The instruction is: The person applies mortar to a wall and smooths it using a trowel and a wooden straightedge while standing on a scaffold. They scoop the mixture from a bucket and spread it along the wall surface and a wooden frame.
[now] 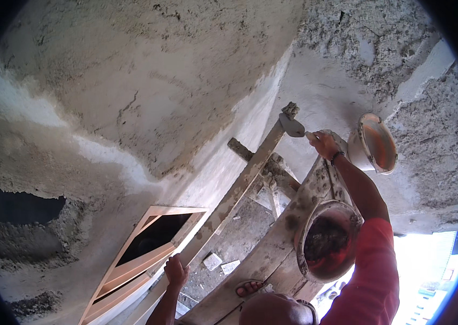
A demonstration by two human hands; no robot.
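My left hand [176, 272] is closed around the lower part of a long, narrow straightedge board [223, 206], which slants up and to the right along the wall. My right hand [324, 145], with a dark band at its wrist, grips the handle of a trowel [292, 125]. The trowel's blade is at the upper end of the board. A lump of grey mortar [290, 110] sits at the blade's far side; whether it rests on the blade or the board end I cannot tell.
Mortar-stained scaffold planks [272, 254] run below my right arm, with a foot [249, 288] on them. One bucket [300, 246] holds dark mix; another bucket [354, 149] stands beyond my right hand. A wooden window frame [126, 276] is set in the partly plastered wall [148, 108].
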